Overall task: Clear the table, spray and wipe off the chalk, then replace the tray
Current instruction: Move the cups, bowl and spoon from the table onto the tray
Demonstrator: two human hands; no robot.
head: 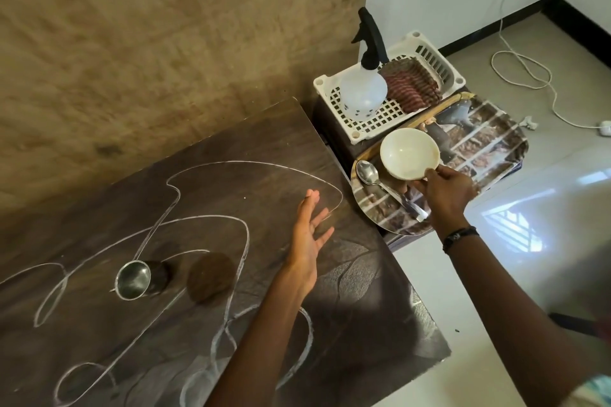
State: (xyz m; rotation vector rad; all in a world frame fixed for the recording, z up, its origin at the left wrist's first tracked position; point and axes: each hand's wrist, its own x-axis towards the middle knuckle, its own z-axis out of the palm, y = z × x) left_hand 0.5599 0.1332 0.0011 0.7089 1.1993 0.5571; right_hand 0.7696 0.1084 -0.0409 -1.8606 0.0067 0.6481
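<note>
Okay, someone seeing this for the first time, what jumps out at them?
The looping white chalk lines scrawled across the dark table, with a steel cup standing among them at left. Next, the right hand holding a white bowl over the patterned tray beside the table, where a spoon lies, while the left hand hovers open above the chalk.

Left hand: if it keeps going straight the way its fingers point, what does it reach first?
Probably nothing solid: the left hand points up-right across the table, over the chalk line. Beyond the edge lies the tray with the spoon; depth unclear.
</note>
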